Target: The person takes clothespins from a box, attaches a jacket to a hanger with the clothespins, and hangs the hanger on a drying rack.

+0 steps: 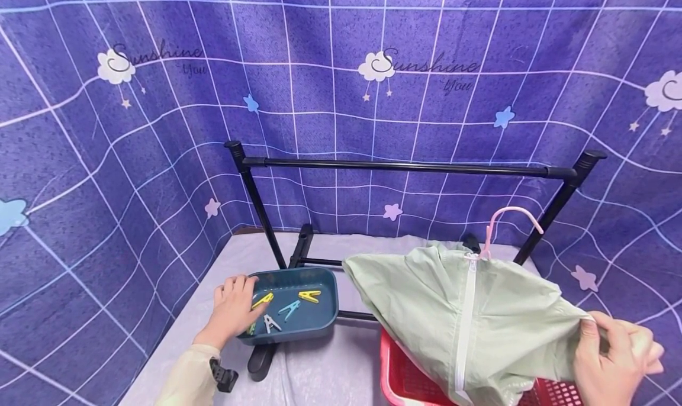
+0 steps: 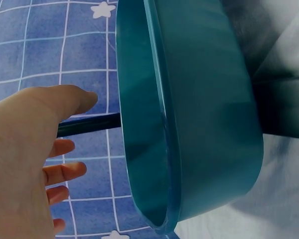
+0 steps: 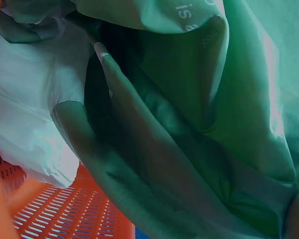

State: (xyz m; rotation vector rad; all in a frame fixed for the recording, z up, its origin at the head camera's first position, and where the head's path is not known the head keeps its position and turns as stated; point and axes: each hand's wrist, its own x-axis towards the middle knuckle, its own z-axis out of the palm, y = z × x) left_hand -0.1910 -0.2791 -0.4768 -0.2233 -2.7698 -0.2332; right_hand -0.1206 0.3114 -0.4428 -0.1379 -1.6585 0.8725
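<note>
A pale green zip-up jacket [image 1: 415, 299] hangs spread on a pink hanger [image 1: 488, 231], its white zipper [image 1: 465, 335] running down the front. My right hand [image 1: 613, 355] pinches the jacket's right-side edge between thumb and fingers. The right wrist view is mostly filled by folds of the green fabric [image 3: 189, 99]. My left hand [image 1: 234, 306] is at the left rim of a dark teal tray [image 1: 317, 320], fingers loose and holding nothing. Inside the tray lie several clothespins: yellow [image 1: 309, 296], blue [image 1: 290, 309], grey [image 1: 272, 323] and a green one partly hidden.
Behind the jacket and tray stands a black rack with a horizontal bar [image 1: 399, 167] and two side posts. A red perforated basket [image 1: 391, 373] sits under the jacket. Pale fabric [image 3: 35, 109] shows in the right wrist view. A purple grid-patterned curtain [image 1: 319, 98] surrounds the table.
</note>
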